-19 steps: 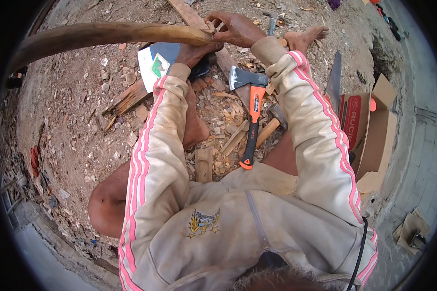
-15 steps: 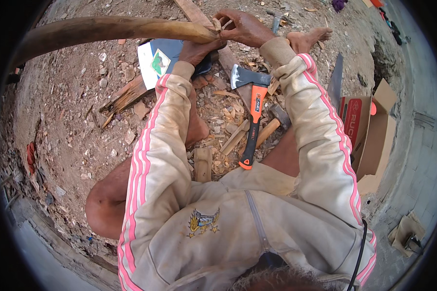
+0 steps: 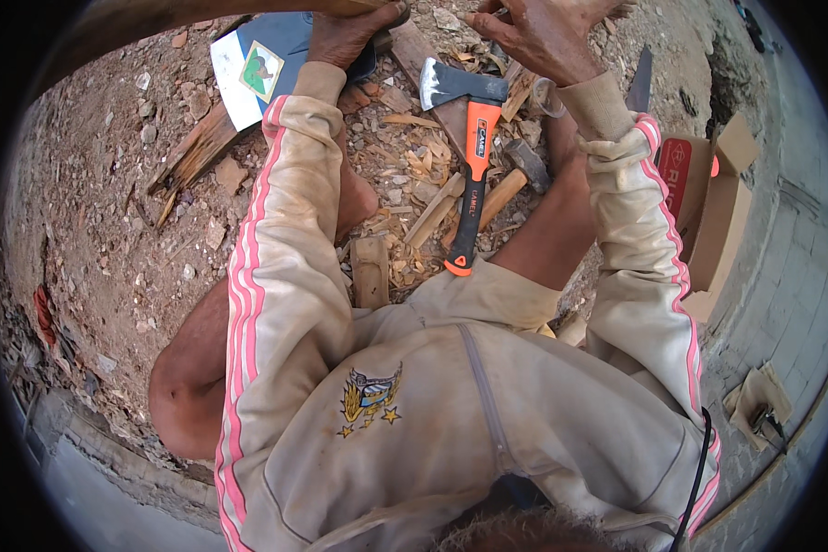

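Observation:
At the top edge, my left hand (image 3: 354, 35) is closed round the end of a thick, curved wooden pole (image 3: 221, 13), which runs off to the upper left. My right hand (image 3: 543, 35) is apart from it, off to the right, with bent fingers spread and nothing visible in them; the top edge cuts off part of it. A pale curled loop (image 3: 549, 97) shows beside my right wrist. Between my forearms an axe (image 3: 472, 156) with an orange and black handle rests with its head on a wooden plank (image 3: 423, 57).
A hammer (image 3: 527, 164) lies right of the axe. Wood chips and a short wood block (image 3: 371, 272) are on the ground between my legs. A blue and white packet (image 3: 265, 60) is at upper left. An opened cardboard box (image 3: 719, 221) and a saw blade (image 3: 640, 81) are on the right.
My right hand has come away from the pole's end and moved right. My left hand and the pole have shifted toward the top edge. The view has also shifted.

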`<state>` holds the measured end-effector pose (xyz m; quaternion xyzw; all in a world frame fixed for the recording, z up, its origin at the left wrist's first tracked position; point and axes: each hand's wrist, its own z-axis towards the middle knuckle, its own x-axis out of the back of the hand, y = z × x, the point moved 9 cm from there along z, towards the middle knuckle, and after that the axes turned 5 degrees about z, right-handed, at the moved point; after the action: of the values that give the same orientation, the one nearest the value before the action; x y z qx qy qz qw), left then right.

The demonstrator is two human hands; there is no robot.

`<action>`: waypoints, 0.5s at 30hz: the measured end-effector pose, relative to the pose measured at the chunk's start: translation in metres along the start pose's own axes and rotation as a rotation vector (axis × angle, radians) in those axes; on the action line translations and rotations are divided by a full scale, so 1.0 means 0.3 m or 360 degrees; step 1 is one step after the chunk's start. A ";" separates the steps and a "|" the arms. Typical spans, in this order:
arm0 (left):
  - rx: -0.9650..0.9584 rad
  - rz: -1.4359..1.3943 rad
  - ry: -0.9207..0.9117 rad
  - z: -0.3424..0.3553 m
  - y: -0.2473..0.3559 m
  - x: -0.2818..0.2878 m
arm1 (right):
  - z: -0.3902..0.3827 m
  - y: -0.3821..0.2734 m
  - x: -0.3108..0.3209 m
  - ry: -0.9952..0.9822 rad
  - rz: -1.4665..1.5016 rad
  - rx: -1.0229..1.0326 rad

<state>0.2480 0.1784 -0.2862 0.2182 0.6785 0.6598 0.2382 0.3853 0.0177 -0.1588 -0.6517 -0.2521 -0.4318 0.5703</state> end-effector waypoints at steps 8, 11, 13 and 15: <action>0.0170 0.0200 0.0124 -0.031 0.029 0.013 | -0.770 0.321 -0.276 -0.0197 0.0119 -0.1174; -0.0071 0.0049 -0.0148 0.061 -0.072 0.045 | -0.742 0.228 -0.298 -0.0047 0.0139 -0.1038; -0.0129 -0.0029 -0.0112 0.067 -0.082 0.004 | -0.683 0.209 -0.284 -0.0042 0.0187 -0.0931; -0.0153 -0.0065 -0.0060 0.063 -0.031 0.003 | -0.638 0.171 -0.298 -0.0144 0.0315 -0.0921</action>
<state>0.2589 0.1938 -0.2960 0.2050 0.6458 0.6824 0.2744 0.3302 -0.1631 -0.2662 -0.8270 -0.0792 -0.3985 0.3887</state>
